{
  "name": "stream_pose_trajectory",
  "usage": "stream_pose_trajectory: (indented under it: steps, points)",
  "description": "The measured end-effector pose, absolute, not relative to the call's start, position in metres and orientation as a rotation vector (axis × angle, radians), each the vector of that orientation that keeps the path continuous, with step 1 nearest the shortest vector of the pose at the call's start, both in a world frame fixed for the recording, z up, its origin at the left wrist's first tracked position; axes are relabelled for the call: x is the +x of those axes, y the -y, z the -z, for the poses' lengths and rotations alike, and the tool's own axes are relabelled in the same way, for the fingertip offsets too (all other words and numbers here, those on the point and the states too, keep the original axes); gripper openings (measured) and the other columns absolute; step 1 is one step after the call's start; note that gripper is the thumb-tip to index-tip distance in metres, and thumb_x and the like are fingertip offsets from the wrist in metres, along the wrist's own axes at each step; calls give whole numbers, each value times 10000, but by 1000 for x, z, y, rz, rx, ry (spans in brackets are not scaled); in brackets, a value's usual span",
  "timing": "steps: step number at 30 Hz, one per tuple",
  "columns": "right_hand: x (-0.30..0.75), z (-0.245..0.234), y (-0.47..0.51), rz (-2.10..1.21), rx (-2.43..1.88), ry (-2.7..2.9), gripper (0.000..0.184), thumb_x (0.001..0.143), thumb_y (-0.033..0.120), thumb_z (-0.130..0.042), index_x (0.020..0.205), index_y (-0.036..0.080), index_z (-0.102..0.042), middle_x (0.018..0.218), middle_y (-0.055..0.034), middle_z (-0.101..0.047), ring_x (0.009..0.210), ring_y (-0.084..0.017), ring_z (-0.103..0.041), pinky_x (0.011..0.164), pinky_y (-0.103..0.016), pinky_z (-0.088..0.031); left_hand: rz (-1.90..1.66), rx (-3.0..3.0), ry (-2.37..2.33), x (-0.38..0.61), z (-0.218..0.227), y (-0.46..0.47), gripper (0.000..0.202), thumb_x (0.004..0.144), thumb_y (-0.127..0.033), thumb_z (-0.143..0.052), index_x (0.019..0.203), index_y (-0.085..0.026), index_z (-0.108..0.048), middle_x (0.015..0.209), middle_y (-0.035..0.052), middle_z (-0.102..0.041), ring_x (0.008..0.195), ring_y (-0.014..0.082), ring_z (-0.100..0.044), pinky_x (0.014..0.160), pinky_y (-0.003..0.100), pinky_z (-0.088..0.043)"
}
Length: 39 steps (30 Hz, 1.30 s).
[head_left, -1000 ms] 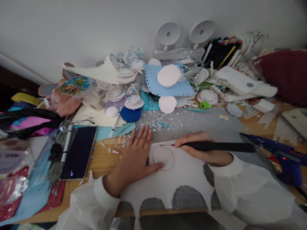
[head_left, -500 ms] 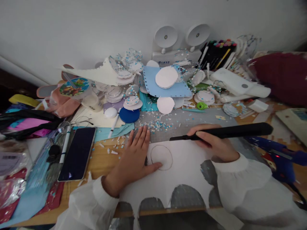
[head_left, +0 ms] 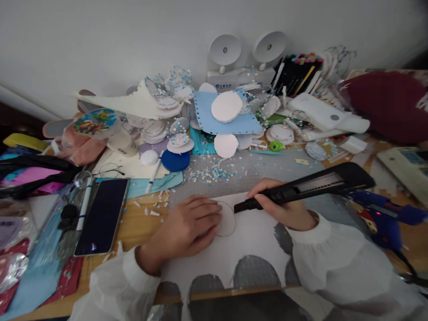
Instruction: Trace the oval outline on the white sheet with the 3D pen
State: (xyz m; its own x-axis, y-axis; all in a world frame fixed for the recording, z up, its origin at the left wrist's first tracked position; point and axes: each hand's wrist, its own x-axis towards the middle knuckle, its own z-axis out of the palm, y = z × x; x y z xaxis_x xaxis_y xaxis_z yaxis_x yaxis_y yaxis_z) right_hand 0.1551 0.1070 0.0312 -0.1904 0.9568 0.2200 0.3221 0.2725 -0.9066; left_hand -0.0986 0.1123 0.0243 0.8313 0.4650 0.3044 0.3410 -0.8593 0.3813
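A white sheet of paper (head_left: 254, 245) with rounded cut-outs along its near and right edges lies on a grey cutting mat (head_left: 200, 183). It bears a pencilled circle (head_left: 228, 223). My left hand (head_left: 192, 223) rests palm down on the paper, fingers slightly bent and side by side, tips over the circle's left part. In my right hand (head_left: 282, 209) is a black utility knife (head_left: 310, 183), its handle slanting up to the right. The knife's front end is at the circle's upper right edge; I cannot tell whether the blade cuts in.
A phone (head_left: 102, 216) lies to the left. On the right rests a blue glue gun (head_left: 381, 214) with a red light. Behind are paper scraps (head_left: 214, 174), stacked white paper discs (head_left: 180, 141), a blue sheet (head_left: 207, 116), a twin-headed lamp (head_left: 240, 78) and markers (head_left: 297, 76).
My left hand has drawn its spread fingers in and shifted onto the circle. My right hand has brought the utility knife left and down to the circle's edge, turning its side up.
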Motion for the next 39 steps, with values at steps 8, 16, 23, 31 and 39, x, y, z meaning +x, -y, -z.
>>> stream_pose_trajectory:
  steps: [8, 16, 23, 31, 39]
  points:
    - [154, -32, -105, -882, -1171, 1830, 100, 804, 216, -564, 731, 240, -628, 637, -9, -651, 556, -150, -585, 524, -273, -466, -492, 2656, -569, -96, -23, -113, 188, 900, -178, -499, 964, -148, -674, 1061, 85, -725, 1052, 190, -648, 957, 364, -489]
    - [146, -9, -106, -806, -1092, 1748, 135, 869, 239, -533, 745, 232, -585, 650, 2, -607, 604, -145, -583, 559, -262, -479, -542, 2637, -576, -96, -20, -113, 168, 893, -180, -511, 935, -146, -671, 1044, 91, -723, 1031, 203, -655, 897, 367, -516]
    - [149, -5, -109, -759, -1143, 1629, 206, 898, 319, -521, 728, 229, -596, 656, -7, -615, 614, -157, -589, 567, -281, -483, -544, 2641, -579, -97, -19, -114, 155, 891, -179, -522, 915, -138, -670, 1053, 87, -719, 1029, 205, -653, 899, 367, -516]
    - [146, -9, -108, -755, -1180, 1583, 218, 898, 278, -500, 710, 230, -597, 645, -1, -615, 593, -150, -578, 541, -270, -460, -526, 2620, -578, -97, -20, -113, 172, 899, -176, -506, 917, -137, -672, 1067, 80, -715, 1032, 202, -648, 899, 369, -509]
    - [145, -6, -106, -775, -1142, 1671, 126, 828, 171, -534, 733, 220, -601, 644, 14, -607, 583, -129, -562, 539, -243, -446, -496, 2620, -592, -96, -20, -113, 183, 904, -182, -495, 935, -138, -670, 1077, 77, -712, 1036, 209, -644, 900, 375, -505]
